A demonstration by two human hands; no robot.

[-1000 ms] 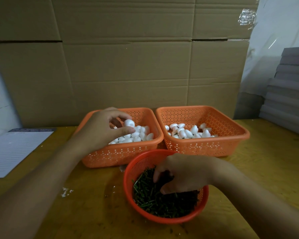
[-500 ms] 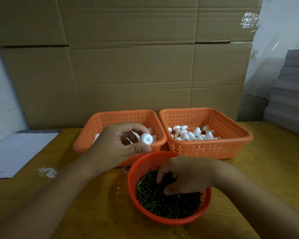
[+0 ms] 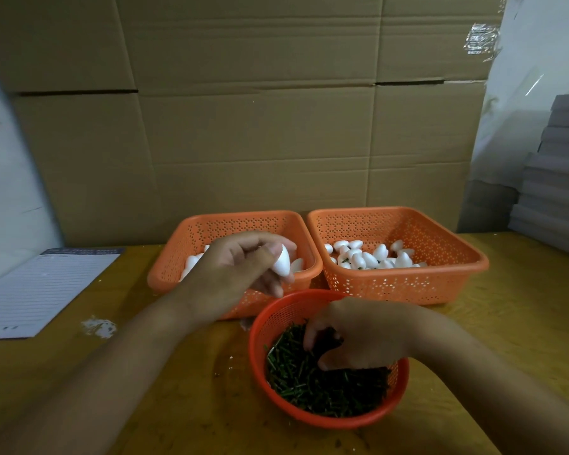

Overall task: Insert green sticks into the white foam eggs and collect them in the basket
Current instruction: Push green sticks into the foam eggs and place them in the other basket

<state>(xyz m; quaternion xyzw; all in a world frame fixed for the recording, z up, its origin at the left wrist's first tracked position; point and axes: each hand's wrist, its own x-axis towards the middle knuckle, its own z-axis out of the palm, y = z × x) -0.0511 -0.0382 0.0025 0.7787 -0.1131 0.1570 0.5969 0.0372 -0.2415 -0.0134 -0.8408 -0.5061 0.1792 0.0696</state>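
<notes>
Seen from above, a person works at a yellow wooden surface (image 3: 79,372) backed by flattened cardboard. The left hand (image 3: 240,274) is raised just in front of the left orange basket (image 3: 178,254), its grip pinching one white foam egg (image 3: 282,261) between thumb and fingertips. The right hand (image 3: 358,336) is lowered into a round red basket (image 3: 260,326) at the front, fingers curled down among loose green sticks (image 3: 296,379); whether that grip has closed on a stick cannot be told, because the fingertips are buried.

What could go wrong, as a judgement: the egg is light and held only at the fingertips, so a loose pinch could let it drop and roll away. Squeezing too hard could dent the foam. The sticks are thin and tangled, so the right hand may lift several at once or none. A stick pushed in off-centre could break through the egg's side.

Containers: the left orange basket holds plain-looking white eggs, partly hidden behind the left hand. The right orange basket (image 3: 457,254), touching it, holds a cluster of white eggs (image 3: 375,256), a few showing dark specks that may be inserted sticks. The round red basket is roughly half full of sticks. A lined paper pad (image 3: 37,290) lies at far left, and white crumbs (image 3: 99,327) dot the surface nearby.
</notes>
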